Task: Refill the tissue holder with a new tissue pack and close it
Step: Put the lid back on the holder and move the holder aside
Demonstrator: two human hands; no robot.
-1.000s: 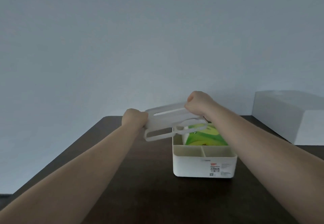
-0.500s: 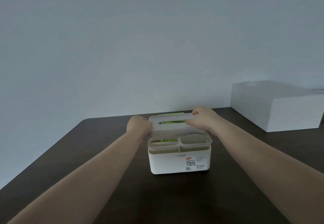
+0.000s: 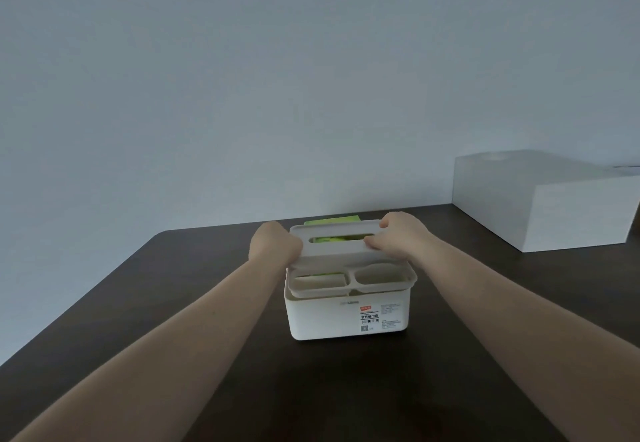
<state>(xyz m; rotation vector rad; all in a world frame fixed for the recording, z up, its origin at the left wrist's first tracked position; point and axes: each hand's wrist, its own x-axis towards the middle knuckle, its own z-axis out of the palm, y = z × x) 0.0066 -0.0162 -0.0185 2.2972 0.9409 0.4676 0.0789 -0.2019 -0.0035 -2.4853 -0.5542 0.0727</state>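
Since a moment ago we have lowered the lid (image 3: 341,258) onto the tissue holder (image 3: 346,317) mid-table (image 3: 173,286), green tissue pack (image 3: 332,239) inside. Left hand (image 3: 275,244) and right hand (image 3: 398,235) each grip a lid end. Tilted, it may jam; open room lies all round.

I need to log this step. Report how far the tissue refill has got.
Done: the green tissue pack sits inside the white holder. In hand: both hands, left hand and right hand, grip the lid, which rests tilted on top. Left: seating the lid flat to close it.
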